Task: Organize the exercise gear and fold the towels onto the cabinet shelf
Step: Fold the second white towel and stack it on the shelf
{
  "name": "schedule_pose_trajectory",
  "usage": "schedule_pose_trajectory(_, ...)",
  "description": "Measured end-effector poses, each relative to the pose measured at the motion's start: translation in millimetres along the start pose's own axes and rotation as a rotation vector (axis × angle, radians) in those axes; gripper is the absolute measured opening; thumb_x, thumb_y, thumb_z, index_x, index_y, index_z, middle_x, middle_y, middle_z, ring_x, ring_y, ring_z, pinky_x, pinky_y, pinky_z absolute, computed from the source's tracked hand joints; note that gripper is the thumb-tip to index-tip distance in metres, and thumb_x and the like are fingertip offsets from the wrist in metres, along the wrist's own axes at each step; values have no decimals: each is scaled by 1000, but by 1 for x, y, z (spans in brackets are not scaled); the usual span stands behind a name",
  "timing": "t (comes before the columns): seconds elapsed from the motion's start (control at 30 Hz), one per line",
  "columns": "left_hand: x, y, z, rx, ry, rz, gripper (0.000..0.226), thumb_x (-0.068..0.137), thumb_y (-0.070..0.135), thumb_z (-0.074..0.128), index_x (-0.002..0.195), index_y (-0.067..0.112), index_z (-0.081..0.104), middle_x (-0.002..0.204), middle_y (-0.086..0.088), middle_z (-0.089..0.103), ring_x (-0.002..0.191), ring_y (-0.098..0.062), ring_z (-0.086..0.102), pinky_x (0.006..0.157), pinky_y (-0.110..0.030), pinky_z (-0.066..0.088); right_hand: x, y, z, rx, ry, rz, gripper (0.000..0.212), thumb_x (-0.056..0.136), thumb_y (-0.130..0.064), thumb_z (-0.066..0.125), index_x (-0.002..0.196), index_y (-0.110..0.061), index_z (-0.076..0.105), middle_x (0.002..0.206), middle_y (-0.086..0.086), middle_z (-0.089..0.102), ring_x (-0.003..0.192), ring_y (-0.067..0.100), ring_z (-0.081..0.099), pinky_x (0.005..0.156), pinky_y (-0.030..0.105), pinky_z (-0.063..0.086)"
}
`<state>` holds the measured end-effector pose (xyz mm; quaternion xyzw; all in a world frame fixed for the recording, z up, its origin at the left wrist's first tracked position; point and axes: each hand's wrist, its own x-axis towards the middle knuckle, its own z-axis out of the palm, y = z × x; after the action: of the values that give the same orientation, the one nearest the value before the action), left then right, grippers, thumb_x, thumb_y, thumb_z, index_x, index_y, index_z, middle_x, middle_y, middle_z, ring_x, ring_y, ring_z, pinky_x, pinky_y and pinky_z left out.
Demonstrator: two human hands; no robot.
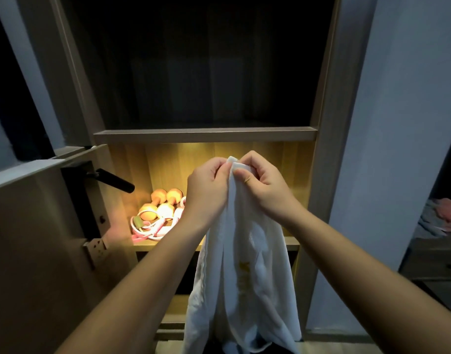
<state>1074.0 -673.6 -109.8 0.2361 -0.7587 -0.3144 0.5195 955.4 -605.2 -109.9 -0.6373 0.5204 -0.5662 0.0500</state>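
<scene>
A white towel [242, 282] with yellow lettering hangs in long folds in front of the lit cabinet shelf [290, 242]. My left hand [206, 187] and my right hand [262, 185] are side by side, both pinching the towel's top edge at about the shelf's height. On the left part of that shelf lie two pink dumbbells [159, 204] and a coiled pink and white jump rope [152, 228]. The towel and my arms hide the shelf's middle.
A dark upper shelf [206, 134] sits above the lit one. An open door with a black lever handle [114, 181] stands at the left. At the far right, pink and grey cloths [441, 218] lie on a low dark surface. Lower cabinet compartments show behind the towel.
</scene>
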Motion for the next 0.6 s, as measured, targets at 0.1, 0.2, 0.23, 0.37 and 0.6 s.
schedule_pose_trajectory(0.1,-3,-2,4,-37,10,29,20,102,29,50,99,24,69,86,15,66,85,1,60,69,-20,53,0,2,6,-14,114,6,6,97,-19,57,92,-18,55,95,0,51,85,6,51,75,17,47)
schedule_pose_trajectory(0.2,-4,-5,8,-60,6,20,19,102,28,49,100,27,68,87,17,66,87,4,60,70,-16,53,-1,4,10,20,208,-10,7,96,-15,59,92,-18,54,101,3,51,89,6,51,76,13,46)
schedule_pose_trajectory(0.23,-5,-6,10,-72,2,13,18,102,27,49,101,27,67,88,17,66,88,5,59,70,-14,52,-2,6,11,45,231,-12,5,96,-13,59,93,-15,55,103,4,53,92,8,53,78,14,47)
schedule_pose_trajectory(0.37,-9,-9,14,-140,-1,26,18,102,24,49,102,26,67,90,15,67,87,4,61,69,-11,50,-4,10,17,165,292,30,9,94,-14,62,100,-14,56,103,0,62,94,8,61,80,21,53)
schedule_pose_trajectory(0.6,-7,-25,14,-125,14,16,13,96,21,60,85,22,67,78,7,67,72,0,60,60,-12,45,-2,26,3,-15,148,112,14,95,-22,62,105,-13,67,95,-4,65,91,9,61,76,25,52)
